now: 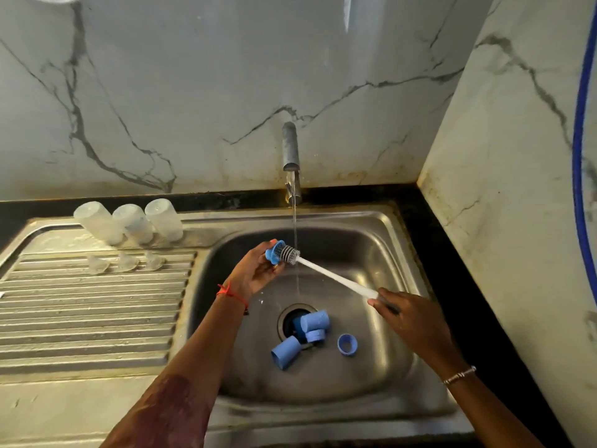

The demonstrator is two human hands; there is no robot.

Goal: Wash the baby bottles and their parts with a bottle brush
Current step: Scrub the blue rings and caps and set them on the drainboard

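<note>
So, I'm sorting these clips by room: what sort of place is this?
Most likely a home kitchen: a steel sink with a ribbed draining board, a running tap on the wall, and baby bottles standing beside the basin.

A ring (274, 252) is pinched at the left hand's (255, 273) fingertips, and the brush (289, 253) head is pressed against it just beyond them, under the water (294, 218). The brush handle's end is gripped in the right hand's (412, 318) fingers. Caps (315, 321) are seen in the sink (371, 240) below both hands' fingers.
</note>
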